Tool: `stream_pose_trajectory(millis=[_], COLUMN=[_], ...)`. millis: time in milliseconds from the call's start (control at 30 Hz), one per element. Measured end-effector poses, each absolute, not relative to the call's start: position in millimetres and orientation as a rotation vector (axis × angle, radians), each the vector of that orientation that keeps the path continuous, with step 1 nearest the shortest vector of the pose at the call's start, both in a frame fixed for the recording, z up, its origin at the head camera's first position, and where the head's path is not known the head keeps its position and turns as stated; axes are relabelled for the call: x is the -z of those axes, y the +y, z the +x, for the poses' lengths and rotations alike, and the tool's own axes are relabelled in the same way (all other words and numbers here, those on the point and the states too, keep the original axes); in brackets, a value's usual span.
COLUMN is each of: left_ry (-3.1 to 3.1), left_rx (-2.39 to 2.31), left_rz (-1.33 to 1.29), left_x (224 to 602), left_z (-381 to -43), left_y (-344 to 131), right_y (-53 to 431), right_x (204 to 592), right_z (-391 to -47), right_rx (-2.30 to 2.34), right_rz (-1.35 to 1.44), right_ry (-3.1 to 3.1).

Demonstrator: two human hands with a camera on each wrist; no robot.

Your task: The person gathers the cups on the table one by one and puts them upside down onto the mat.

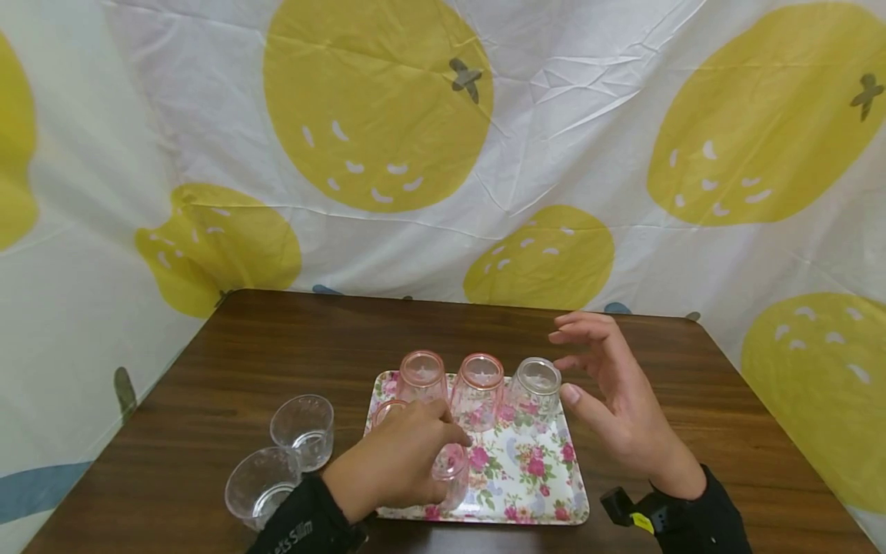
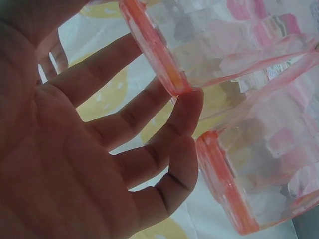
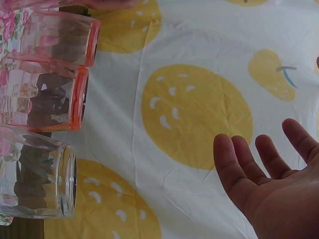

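My left hand (image 1: 398, 458) reaches over the front left of a floral tray (image 1: 526, 504) and grips an upside-down pink glass (image 1: 453, 471) near its base. In the left wrist view its fingers bend around the glass's pink base (image 2: 158, 50), with another pink glass (image 2: 269, 169) beside it. Part of a pink glass (image 1: 389, 409) shows behind the left hand. Along the tray's back edge stand two pink glasses (image 1: 481, 388) and a clear glass (image 1: 538, 388), all upside down. My right hand (image 1: 623, 415), fingers spread and relaxed, hovers just right of the clear glass, holding nothing.
Two clear cups (image 1: 304, 431) stand upright on the brown wooden table (image 1: 332, 331), left of the tray and close to the left forearm. A white cloth (image 1: 554, 146) with yellow fruit prints hangs behind the table.
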State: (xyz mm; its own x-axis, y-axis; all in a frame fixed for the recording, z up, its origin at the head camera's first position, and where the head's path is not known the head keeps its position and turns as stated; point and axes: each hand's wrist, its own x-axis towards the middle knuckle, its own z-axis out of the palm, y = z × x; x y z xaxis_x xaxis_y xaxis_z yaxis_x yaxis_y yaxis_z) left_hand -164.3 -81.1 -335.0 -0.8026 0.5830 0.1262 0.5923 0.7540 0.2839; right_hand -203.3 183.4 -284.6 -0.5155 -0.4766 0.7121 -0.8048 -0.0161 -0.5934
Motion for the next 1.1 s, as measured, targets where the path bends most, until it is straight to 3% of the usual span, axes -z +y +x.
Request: stream_pose_trajectory(millis=[500, 767, 900, 1100], left_ry=[-2.937, -2.902, -2.904, -3.038], left_rx=[0.495, 0.735, 0.756, 0.597], left_rz=[-0.977, -1.007, -0.844, -0.392], left_x=[334, 313, 300, 287], left_z=[-163, -162, -161, -162], left_y=[-85, -109, -135, -179], right_y=[184, 185, 186, 190], right_x=[285, 285, 284, 282], right_z=[-204, -204, -204, -204], right_rx=[-1.515, -1.532, -1.536, -1.545], right_rz=[1.337, 1.337, 1.343, 1.328], right_ry=[-1.988, -1.981, -1.966, -1.953])
